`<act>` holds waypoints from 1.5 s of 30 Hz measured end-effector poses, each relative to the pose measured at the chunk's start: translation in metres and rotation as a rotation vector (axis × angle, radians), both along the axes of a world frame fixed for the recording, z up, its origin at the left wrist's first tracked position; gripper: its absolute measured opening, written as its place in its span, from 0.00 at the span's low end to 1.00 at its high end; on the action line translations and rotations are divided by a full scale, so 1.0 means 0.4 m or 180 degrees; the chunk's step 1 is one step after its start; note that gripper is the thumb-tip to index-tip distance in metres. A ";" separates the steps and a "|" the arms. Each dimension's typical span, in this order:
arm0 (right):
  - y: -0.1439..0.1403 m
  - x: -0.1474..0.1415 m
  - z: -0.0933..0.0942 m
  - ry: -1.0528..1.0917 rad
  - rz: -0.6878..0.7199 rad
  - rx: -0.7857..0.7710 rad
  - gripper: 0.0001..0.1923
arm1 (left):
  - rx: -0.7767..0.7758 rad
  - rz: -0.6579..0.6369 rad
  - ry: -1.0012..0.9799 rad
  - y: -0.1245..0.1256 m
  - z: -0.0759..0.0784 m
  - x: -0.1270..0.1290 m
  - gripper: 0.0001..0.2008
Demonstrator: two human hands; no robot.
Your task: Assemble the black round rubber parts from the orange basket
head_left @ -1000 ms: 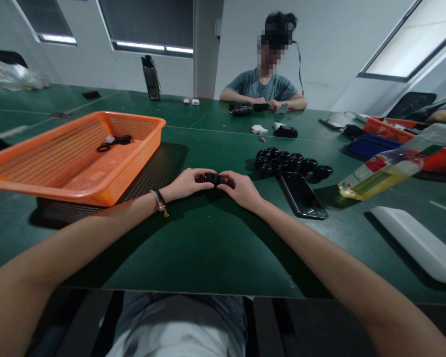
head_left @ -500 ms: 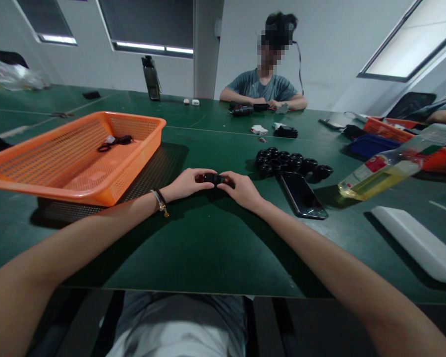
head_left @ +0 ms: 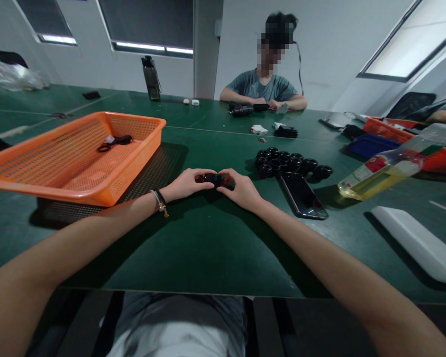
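Observation:
Both hands meet over the green table (head_left: 193, 248), around one small black part (head_left: 211, 179) with a rounded, ring-like look. My left hand (head_left: 187, 182) pinches it from the left between thumb and fingers. From the right, my right hand (head_left: 241, 189) has thumb and fingertips closed on its other end. The fingers cover much of the part, so its exact kind is unclear. To the right sits a cluster of similar-looking black round hollow parts (head_left: 282, 162).
An orange perforated basket (head_left: 134, 183) with a black cable (head_left: 113, 143) stands left. On the right are a phone (head_left: 303, 195), a bottle of yellow liquid (head_left: 386, 166) and a white slab-like object (head_left: 418, 243). Across the table sits another person (head_left: 265, 87) behind a black power tool (head_left: 241, 109).
My right fingers have shifted slightly and opened a little wider around the part's right end. My left hand stays in place; the surroundings look the same.

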State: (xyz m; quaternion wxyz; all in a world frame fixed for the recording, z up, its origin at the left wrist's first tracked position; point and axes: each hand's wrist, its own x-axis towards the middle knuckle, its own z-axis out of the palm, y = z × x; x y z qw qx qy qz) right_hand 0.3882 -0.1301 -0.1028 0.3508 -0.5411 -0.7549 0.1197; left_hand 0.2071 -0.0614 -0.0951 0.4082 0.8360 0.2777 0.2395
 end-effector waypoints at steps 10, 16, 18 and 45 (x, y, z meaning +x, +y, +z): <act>0.001 -0.002 0.003 0.0057 -0.0042 -0.0083 0.13 | -0.0003 0.0019 0.0005 0.003 -0.007 0.002 0.24; 0.003 -0.001 0.000 0.0036 -0.0058 -0.0099 0.13 | -0.0046 -0.0003 -0.0045 0.005 -0.009 -0.001 0.24; 0.003 -0.001 0.000 0.0011 -0.0071 -0.0101 0.13 | -0.0073 -0.0007 -0.0058 0.003 -0.007 -0.001 0.24; 0.004 -0.004 0.001 -0.0140 -0.0153 -0.0103 0.12 | 0.0005 0.0043 -0.0021 0.004 -0.008 0.001 0.25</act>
